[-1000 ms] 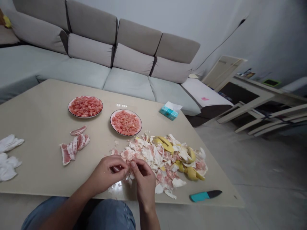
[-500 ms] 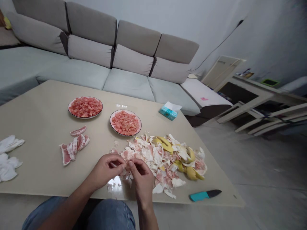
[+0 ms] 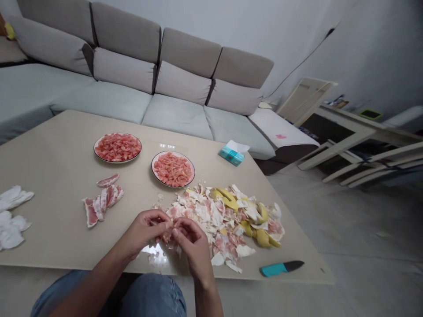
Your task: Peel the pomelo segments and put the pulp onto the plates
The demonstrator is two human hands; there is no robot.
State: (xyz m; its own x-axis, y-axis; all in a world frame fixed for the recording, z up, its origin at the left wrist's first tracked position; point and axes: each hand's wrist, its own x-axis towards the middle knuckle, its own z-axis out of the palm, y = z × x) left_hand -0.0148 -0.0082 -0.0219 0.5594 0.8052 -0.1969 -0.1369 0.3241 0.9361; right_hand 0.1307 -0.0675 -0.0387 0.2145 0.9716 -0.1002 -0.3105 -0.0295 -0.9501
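Note:
My left hand [image 3: 145,233] and my right hand [image 3: 193,248] meet near the front edge of the beige table [image 3: 56,158]. Both pinch one small pink fruit piece [image 3: 166,235] between their fingertips. Just beyond the hands lies a heap of white and yellow peel scraps [image 3: 228,218]. To the left of my hands, several unpeeled pink segments [image 3: 102,200] rest on the table. Two plates of peeled pink flesh stand further back, one on the left [image 3: 117,148] and one at the middle [image 3: 173,169].
A teal-handled knife [image 3: 280,267] lies at the table's front right edge. Crumpled white tissues [image 3: 11,215] sit at the far left, and a teal tissue pack [image 3: 233,154] at the back right. A grey sofa [image 3: 132,88] runs behind the table. My knees in jeans [image 3: 148,297] show below.
Both hands stayed together over the same spot, drawing slightly nearer the table edge, with the fingers working the small fruit piece. Nothing else has moved.

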